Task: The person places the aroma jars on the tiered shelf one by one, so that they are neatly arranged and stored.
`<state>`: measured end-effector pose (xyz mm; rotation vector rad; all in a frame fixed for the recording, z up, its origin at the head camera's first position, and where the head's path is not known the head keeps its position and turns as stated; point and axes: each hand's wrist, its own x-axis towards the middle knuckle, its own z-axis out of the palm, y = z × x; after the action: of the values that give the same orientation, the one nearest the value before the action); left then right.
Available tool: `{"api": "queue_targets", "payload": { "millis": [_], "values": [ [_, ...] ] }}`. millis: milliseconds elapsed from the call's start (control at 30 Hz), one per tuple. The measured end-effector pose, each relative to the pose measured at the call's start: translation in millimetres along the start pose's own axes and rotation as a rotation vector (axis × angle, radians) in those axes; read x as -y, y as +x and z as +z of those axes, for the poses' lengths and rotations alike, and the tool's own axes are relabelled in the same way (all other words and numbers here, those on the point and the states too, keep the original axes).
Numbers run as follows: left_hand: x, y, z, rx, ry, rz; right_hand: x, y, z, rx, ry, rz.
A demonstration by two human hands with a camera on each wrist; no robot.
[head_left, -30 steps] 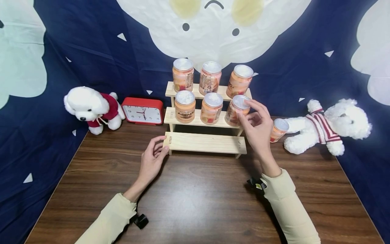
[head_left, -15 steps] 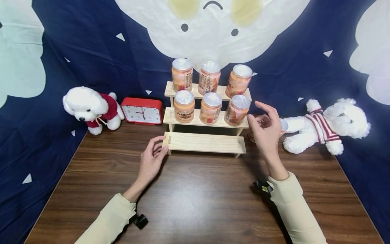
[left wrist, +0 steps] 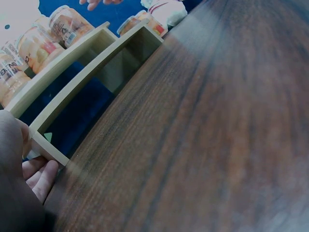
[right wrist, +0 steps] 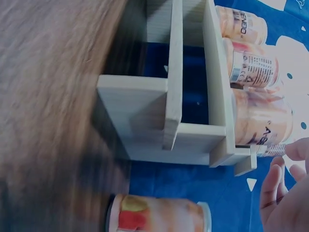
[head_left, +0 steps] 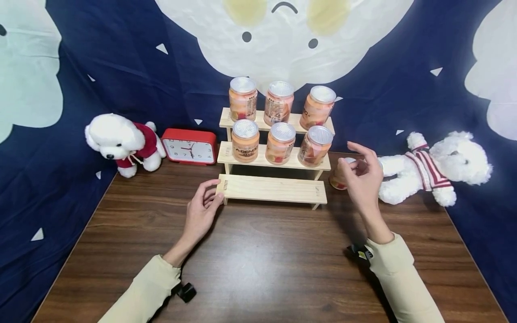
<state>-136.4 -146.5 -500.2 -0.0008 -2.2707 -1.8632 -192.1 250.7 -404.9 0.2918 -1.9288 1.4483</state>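
- while your left hand [head_left: 200,214] rests on the wooden counter [head_left: 258,260], its loosely bent fingers [head_left: 212,197] touch the left end of the bottom step of a three-step wooden rack [head_left: 274,188]; they hold nothing.
- your right hand [head_left: 361,179] hovers just right of the rack, fingers [head_left: 363,150] spread and relaxed, gripping nothing.
- a loose jar [head_left: 337,179] of orange fruit stands on the counter right behind that hand, mostly hidden by it; in the right wrist view the jar [right wrist: 159,215] sits apart from the fingers and just beside the rack's end.
- six like jars fill the rack: three on the top step [head_left: 278,101], three on the middle step [head_left: 278,143]; the bottom step is bare.
- a white plush bear in a striped top [head_left: 436,168] lies at the right, near the loose jar.
- a white plush dog in a red top [head_left: 119,143] sits at the left, with a red clock [head_left: 189,147] just beside it.
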Motion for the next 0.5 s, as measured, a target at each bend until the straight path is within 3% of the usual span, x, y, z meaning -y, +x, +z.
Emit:
{"api": "queue_targets", "payload": {
  "millis": [300,500],
  "values": [
    [-0.2,-0.3,0.0,0.004,-0.004,-0.011,17.7,-7.4,-0.6,-0.020,-0.038,0.086],
    [-0.2,0.3,0.5,0.006,-0.006,-0.011,0.2,-7.4,-5.1,-0.023,-0.074,0.122]
  ]
}}
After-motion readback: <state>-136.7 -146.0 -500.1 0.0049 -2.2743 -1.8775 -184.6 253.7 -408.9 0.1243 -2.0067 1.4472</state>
